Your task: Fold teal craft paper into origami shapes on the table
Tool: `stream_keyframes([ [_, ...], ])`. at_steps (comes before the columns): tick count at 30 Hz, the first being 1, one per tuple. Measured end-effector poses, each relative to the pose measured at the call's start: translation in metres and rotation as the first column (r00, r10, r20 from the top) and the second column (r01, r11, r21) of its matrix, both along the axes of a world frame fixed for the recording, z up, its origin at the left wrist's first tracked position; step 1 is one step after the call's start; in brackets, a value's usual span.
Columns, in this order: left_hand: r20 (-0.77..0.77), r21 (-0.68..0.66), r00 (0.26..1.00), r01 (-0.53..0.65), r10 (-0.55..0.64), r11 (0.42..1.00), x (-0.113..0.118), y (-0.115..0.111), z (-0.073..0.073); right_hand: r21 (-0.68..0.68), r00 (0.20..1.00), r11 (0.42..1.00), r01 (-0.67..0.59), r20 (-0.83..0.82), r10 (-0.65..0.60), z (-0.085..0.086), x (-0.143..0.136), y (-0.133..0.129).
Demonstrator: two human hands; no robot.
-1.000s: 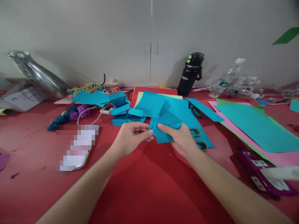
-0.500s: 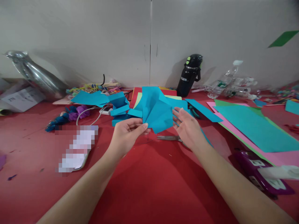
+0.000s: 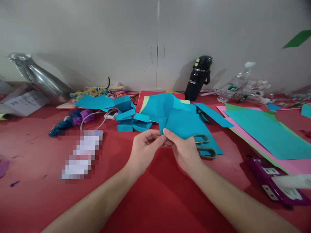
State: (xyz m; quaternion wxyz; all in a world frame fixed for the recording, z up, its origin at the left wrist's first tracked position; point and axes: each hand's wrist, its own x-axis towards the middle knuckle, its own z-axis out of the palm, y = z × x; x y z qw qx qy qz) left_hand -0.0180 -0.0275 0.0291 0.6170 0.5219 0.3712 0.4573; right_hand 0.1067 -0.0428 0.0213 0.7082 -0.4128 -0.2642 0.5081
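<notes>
A creased piece of blue paper (image 3: 167, 106) is held up over the middle of the table, its lower corner pinched by both hands. My left hand (image 3: 147, 147) is closed on it from the left, thumb on top. From the right, my right hand (image 3: 183, 149) presses the same corner between thumb and fingers, the two hands touching. Scissors (image 3: 206, 152) with green handles lie just beyond my right hand, their blades mostly hidden by it. A flat blue sheet (image 3: 204, 127) lies under the scissors. Folded blue paper pieces (image 3: 125, 113) stand left of the held paper.
A blurred-out phone (image 3: 82, 155) lies at left. Stacked coloured sheets (image 3: 269, 132) and a purple power strip (image 3: 279, 184) are at right. A black bottle (image 3: 198, 79), plastic bottles (image 3: 234, 84) and a metal jug (image 3: 43, 79) stand along the wall.
My right hand has moved in from the paper's right side to its lower corner, beside my left hand. The paper has turned, and the scissors' handles are now uncovered.
</notes>
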Motion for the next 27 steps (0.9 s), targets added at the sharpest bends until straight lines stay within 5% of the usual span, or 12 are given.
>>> stream_keyframes([
  [7, -0.015, -0.038, 0.999, -0.046, 0.045, 0.998, -0.013, 0.011, 0.004, -0.094, 0.995, 0.994, 0.048, -0.077, -0.055, 0.008, 0.040, 0.015],
  [14, -0.064, -0.037, 0.998, -0.021, 0.019, 0.999, -0.019, 0.015, 0.010, -0.044, 0.965, 0.970, -0.239, 0.101, 0.242, 0.005, 0.046, 0.014],
  [17, -0.083, -0.042, 0.996, 0.032, -0.036, 0.999, -0.019, 0.014, 0.009, -0.052, 0.963, 0.984, -0.172, 0.201, 0.179, 0.001, 0.038, 0.010],
  [27, -0.265, 0.165, 0.962, 0.107, -0.060, 0.980, -0.035, 0.029, 0.008, -0.067, 0.997, 0.998, -0.009, 0.076, 0.014, -0.004, 0.064, 0.026],
])
